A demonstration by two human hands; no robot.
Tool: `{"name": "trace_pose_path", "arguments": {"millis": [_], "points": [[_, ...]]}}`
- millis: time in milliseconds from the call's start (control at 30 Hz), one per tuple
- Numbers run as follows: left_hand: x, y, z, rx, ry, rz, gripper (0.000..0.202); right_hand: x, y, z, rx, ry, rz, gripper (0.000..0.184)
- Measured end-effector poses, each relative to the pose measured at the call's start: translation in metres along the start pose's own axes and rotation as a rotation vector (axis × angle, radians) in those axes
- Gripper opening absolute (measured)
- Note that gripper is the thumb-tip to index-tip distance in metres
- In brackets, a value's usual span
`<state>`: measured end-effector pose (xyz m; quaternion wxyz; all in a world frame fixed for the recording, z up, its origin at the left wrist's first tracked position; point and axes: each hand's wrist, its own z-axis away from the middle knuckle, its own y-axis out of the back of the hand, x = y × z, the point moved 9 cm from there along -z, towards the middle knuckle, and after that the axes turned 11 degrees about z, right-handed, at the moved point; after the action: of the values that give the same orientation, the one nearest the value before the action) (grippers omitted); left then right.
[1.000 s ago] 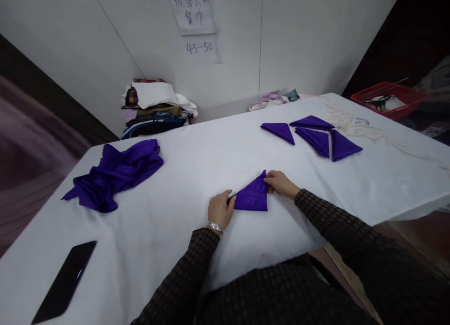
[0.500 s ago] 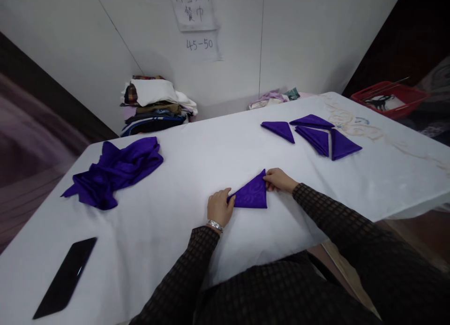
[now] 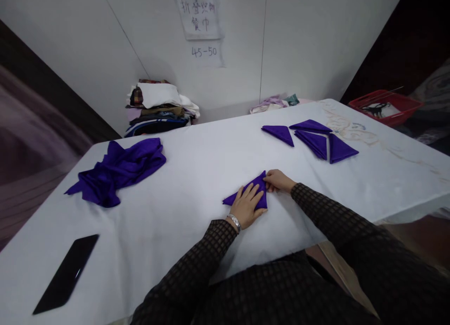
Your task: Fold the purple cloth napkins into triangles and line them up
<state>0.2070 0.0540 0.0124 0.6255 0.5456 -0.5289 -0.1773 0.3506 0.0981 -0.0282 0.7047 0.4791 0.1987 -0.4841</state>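
A purple cloth napkin, folded into a triangle, lies on the white tablecloth in front of me. My left hand rests flat on top of it with the fingers spread, hiding much of its middle. At the napkin's upper right corner, my right hand pinches the edge between thumb and fingers. Several other purple triangles, such as the folded napkin, lie grouped at the back right. Over on the left is a crumpled heap of purple cloth.
A black phone-like slab lies at the front left. Stacked clothes stand behind the table, with more cloth farther right. A red basket sits beyond the right edge. Handwritten paper hangs on the wall.
My left hand has moved right from the napkin's left tip onto its middle and lies flat there. My right hand keeps its pinch at the corner. The view has tilted slightly.
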Motion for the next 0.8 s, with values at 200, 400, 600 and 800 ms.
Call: {"name": "trace_pose_path", "arguments": {"millis": [200,400,600,800], "points": [[-0.006,-0.015,0.002,-0.056,-0.005,-0.034,0.063,0.001,0.002,-0.003,0.022,0.016,0.029,0.022],[-0.006,-0.015,0.002,-0.048,-0.012,-0.034,0.063,-0.005,0.016,0.013,0.242,0.194,0.131,0.008],[-0.006,-0.017,0.003,-0.045,-0.028,-0.043,0.065,-0.044,-0.011,0.058,0.347,0.744,0.380,0.031],[-0.005,-0.018,0.002,-0.056,-0.020,-0.055,0.065,-0.038,-0.033,0.037,0.205,0.704,0.650,0.057]]}}
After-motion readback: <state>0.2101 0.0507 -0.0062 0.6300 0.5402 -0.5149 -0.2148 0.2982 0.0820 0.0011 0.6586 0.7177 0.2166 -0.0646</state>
